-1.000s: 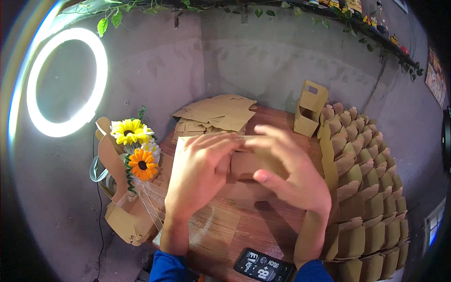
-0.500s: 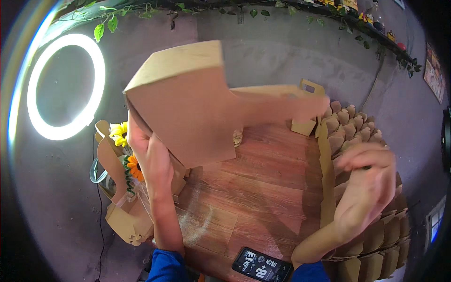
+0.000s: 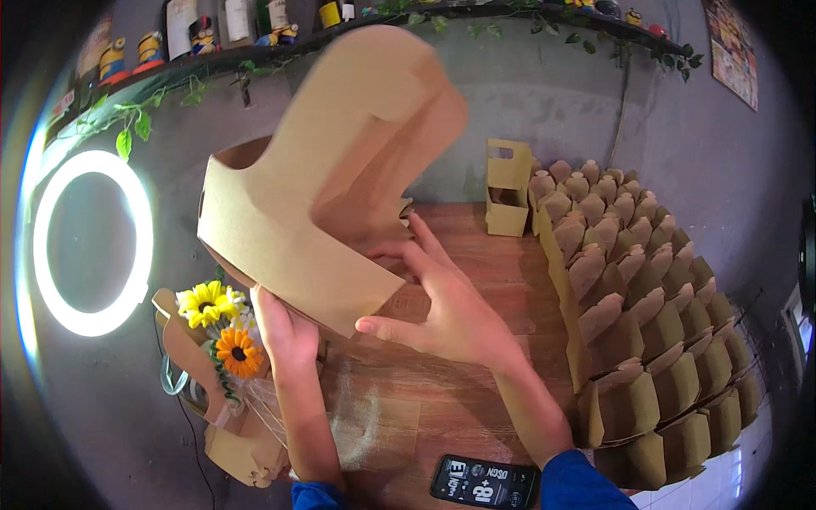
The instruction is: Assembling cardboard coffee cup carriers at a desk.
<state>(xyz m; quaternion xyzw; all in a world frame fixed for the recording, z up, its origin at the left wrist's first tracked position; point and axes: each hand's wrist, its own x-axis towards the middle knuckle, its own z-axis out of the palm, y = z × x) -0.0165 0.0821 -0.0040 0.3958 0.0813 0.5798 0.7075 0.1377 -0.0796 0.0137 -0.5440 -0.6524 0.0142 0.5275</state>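
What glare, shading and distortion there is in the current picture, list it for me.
In the head view, the ring light is blown out to white; in the head view, the inner faces of the cardboard piece fall into shade; in the head view, the shelf bows and the corners go black.

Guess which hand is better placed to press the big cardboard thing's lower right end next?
Probably the right hand: it's spread open beside that end, while the left hand seems busy supporting the cardboard piece at its lower edge.
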